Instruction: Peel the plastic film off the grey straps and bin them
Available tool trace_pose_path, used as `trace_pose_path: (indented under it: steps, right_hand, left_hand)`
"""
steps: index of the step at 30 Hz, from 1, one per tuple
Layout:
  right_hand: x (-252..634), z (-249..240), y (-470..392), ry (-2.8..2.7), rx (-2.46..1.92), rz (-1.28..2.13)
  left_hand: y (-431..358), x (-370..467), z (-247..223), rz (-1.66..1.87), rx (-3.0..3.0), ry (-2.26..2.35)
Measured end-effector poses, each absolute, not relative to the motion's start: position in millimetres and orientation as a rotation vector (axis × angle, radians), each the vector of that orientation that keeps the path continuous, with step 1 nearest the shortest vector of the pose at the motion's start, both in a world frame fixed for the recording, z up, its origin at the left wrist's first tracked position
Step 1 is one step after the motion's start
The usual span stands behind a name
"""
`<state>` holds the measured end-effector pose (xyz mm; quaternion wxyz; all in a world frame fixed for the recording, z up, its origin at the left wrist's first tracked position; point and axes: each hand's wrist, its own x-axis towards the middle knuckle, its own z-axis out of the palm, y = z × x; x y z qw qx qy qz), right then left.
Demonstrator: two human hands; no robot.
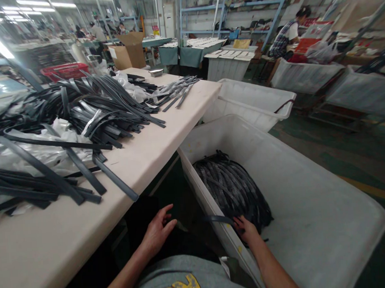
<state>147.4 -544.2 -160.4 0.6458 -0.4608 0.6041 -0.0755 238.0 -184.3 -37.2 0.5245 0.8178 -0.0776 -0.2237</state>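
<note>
My right hand (245, 228) reaches over the near wall of a large white plastic bin (296, 190), its fingers closed on one dark strap (218, 219). The free end of that strap sticks out leftward across the bin's rim. Beneath and beyond the hand, a bundle of dark straps (230, 185) lies inside the bin. My left hand (158, 229) hovers over my lap, between table and bin, with fingers apart and nothing in it. On the pale table (167, 150) to the left lies a big heap of dark straps (105, 110), some loose ends reaching its edge.
Behind the near bin stands a second white bin (251, 101). A cardboard box (128, 52) and a red basket (64, 72) are past the heap. At the right, a person (285, 36) sits by more bins (305, 76). Clear plastic bags (46, 153) lie among the straps.
</note>
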Motion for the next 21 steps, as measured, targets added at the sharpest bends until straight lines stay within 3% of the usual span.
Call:
trace_pose_path:
  steps: [5,10,16,21]
  right_hand:
    - [128.6,-154.8,-554.9,1.447,-1.030,-0.265]
    - [157.4,-104.0,-544.4,1.124,-1.226,-0.351]
    - [214.1,-10.5,-445.1,0.201,-1.764,0.210]
    - [230.8,20.0,-353.1,-0.207,-1.795,0.518]
  left_hand:
    - [-184.2,236.4,-37.9,-0.513,1.961,-0.183]
    - [-190.8,232.6,-22.4,-0.505,1.861,-0.145]
    - [-204.3,236.3,17.7,-0.411,1.617,-0.237]
    - [-192.1,235.9,42.7,-0.354,1.331,-0.160]
